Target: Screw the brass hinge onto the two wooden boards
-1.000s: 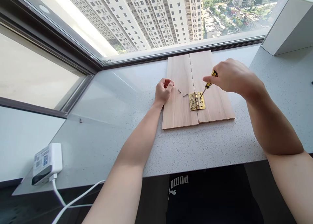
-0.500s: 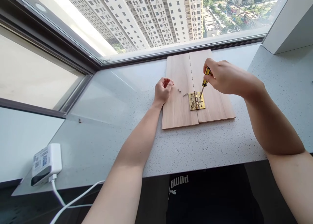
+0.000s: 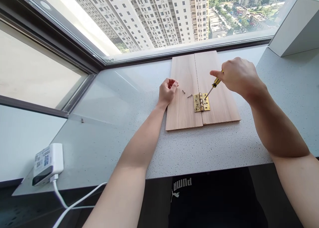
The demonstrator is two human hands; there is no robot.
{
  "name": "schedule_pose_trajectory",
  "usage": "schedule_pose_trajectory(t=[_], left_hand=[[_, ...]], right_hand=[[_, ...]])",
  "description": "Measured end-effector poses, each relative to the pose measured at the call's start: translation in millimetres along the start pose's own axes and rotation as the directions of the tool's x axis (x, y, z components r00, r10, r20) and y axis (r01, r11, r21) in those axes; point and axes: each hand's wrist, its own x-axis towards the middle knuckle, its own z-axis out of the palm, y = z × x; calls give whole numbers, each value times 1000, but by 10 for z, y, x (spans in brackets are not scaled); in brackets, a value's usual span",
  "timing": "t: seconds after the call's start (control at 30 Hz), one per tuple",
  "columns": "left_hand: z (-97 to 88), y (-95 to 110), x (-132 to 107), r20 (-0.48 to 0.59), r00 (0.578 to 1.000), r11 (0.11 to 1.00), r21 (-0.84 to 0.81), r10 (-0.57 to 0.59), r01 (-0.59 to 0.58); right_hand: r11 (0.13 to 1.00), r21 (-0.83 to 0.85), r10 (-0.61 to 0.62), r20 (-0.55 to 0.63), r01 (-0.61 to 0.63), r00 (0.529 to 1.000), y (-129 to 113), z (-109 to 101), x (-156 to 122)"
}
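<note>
My right hand (image 3: 240, 78) grips a yellow-and-black screwdriver (image 3: 216, 83), which leans to the right with its tip on the right leaf of a brass hinge (image 3: 205, 103). That hinge straddles the seam between a left wooden board (image 3: 183, 72) and a right wooden board (image 3: 221, 103). Closed in a loose pinch, my left hand (image 3: 167, 92) rests against the left board's outer edge; whether anything is between its fingertips is hidden. Two loose screws, one screw (image 3: 183, 92) and another screw (image 3: 190, 96), lie on the left board between that hand and the hinge.
The boards lie on a speckled pale countertop (image 3: 129, 148) against a window frame (image 3: 139, 61). A white device (image 3: 55, 160) with a white cable (image 3: 82, 203) sits at the left. Beyond it lies a small screw-like piece (image 3: 82, 120). A white box-like block (image 3: 294, 29) stands at back right.
My right hand has shifted right and the screwdriver now leans further that way, its tip still on the hinge. The right thumb has stretched out along the handle. My left hand stays put.
</note>
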Motion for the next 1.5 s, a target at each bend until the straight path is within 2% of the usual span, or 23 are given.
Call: schedule_pose_trajectory(t=[0.3, 0.4, 0.7, 0.93, 1.3, 1.4, 1.5], left_hand=[[6, 4, -3, -8, 1000, 1000, 12, -7, 7], [18, 8, -2, -6, 1000, 1000, 7, -4, 4], [18, 76, -14, -2, 1000, 1000, 8, -25, 25], [-4, 70, -25, 0, 1000, 1000, 15, -22, 22], [9, 78, -20, 9, 1000, 999, 33, -11, 11], [-10, 123, -9, 81, 996, 992, 117, 45, -54], [-68, 191, 25, 236, 967, 966, 214, 95, -147]], right_hand=[[968, 167, -197, 50, 186, 979, 106, 43, -128], [956, 172, -249, 52, 237, 967, 107, 24, -131], [981, 80, -180, 25, 177, 983, 82, -12, -30], [996, 87, -25, 32, 22, 999, -21, -32, -23], [951, 166, -263, 0, 260, 965, -50, 70, -183], [946, 165, -283, -12, 281, 959, -64, 93, -187], [945, 166, -284, -16, 283, 959, -71, 96, -192]])
